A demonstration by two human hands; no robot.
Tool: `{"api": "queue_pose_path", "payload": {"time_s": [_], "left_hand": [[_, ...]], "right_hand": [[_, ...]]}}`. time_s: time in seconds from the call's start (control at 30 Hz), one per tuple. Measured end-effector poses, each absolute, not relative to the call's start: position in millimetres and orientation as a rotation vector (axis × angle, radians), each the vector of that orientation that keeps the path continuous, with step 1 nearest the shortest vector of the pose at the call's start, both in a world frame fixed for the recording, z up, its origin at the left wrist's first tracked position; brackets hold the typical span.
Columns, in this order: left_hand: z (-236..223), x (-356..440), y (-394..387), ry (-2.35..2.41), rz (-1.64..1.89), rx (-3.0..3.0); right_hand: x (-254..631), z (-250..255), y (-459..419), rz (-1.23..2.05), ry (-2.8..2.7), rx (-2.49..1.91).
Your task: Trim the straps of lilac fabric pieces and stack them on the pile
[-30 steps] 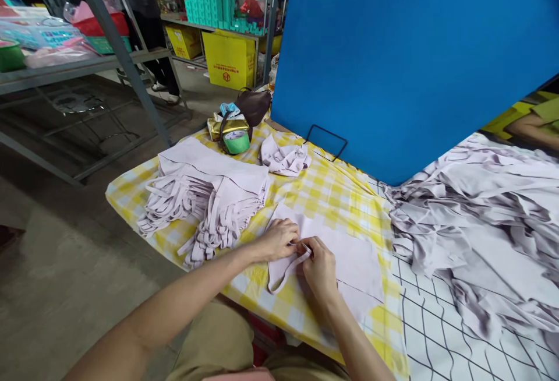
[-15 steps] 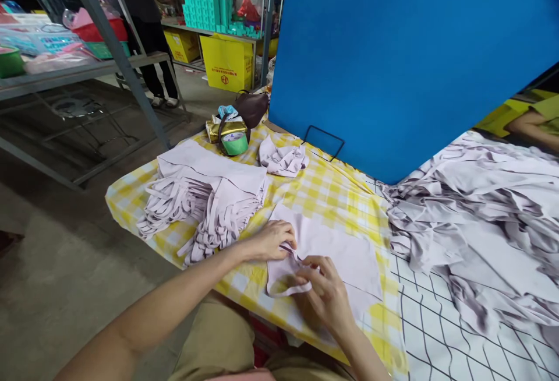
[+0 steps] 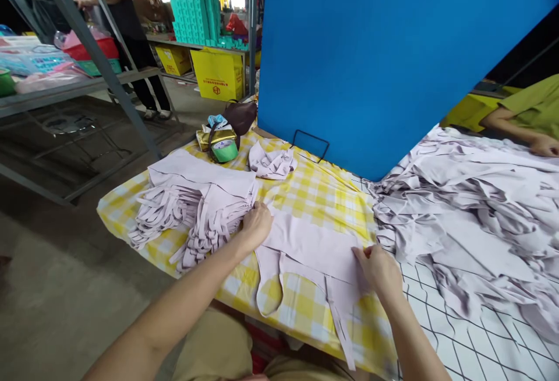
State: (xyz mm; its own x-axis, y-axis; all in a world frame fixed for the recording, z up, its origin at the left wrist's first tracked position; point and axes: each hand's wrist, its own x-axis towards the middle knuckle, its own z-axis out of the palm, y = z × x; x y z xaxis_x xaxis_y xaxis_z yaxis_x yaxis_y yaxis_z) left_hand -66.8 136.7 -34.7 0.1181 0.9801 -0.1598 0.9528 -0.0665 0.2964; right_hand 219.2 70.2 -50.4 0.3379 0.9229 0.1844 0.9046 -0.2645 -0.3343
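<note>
A pale lilac strappy top [image 3: 312, 244] lies spread on the yellow checked cloth, its straps toward me. My left hand [image 3: 257, 225] is closed at the garment's left edge, the fingertips partly hidden. At the opposite edge, my right hand [image 3: 381, 267] pinches the fabric between thumb and fingers. One strap [image 3: 268, 308] forms a loop, while the other [image 3: 343, 328] hangs straight toward the table's front edge. Just left of my left hand is a neat stack of similar tops [image 3: 203, 180], with many straps bunched along its near side.
A crumpled lilac piece [image 3: 271, 161] lies behind, near green tape [image 3: 225, 151] and a dark bag [image 3: 241, 116]. A large blue panel [image 3: 371, 60] stands at the back. Loose garments [image 3: 471, 212] are heaped at right, near a co-worker's hand [image 3: 545, 145]. Another person [image 3: 117, 14] stands behind a metal rack.
My hands have moved apart from the straps to the garment's two side edges. The straps now lie extended toward me. The co-worker's arm at right shows more.
</note>
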Motion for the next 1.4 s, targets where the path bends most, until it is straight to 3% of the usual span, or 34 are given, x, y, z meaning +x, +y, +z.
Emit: {"api": "queue_pose_path", "payload": {"time_s": [0.33,0.47,0.6,0.8,0.93,1.1,1.27,1.4], "left_hand": [[-35,-64,130,1.929,0.153,2.218],[-48,-57,103,1.503,0.327,2.565],[-63,-78,85,1.258,0.199,2.557],[-56,-104,88,1.377,0.153,2.444],[-37,-70,89,1.159,0.195,2.492],[-34,-11,82,0.621,0.118,2.543],[-44,8,79,0.544,0.059,2.513],[-33,2,91,0.505,-0.02,2.379]], "right_hand": [[206,-59,64,-0.148,-1.604,-2.229],[185,-72,55,-0.236,-1.883,-2.05],[188,-84,43,-0.045,-2.104,-1.959],[191,-57,-5,0.072,-1.774,-1.891],[158,-44,-61,0.289,-1.641,-1.98],[136,-63,-112,0.39,-1.521,-2.086],[143,-70,-129,0.703,-1.394,-1.978],[142,-65,-133,0.651,-1.218,-1.974]]}}
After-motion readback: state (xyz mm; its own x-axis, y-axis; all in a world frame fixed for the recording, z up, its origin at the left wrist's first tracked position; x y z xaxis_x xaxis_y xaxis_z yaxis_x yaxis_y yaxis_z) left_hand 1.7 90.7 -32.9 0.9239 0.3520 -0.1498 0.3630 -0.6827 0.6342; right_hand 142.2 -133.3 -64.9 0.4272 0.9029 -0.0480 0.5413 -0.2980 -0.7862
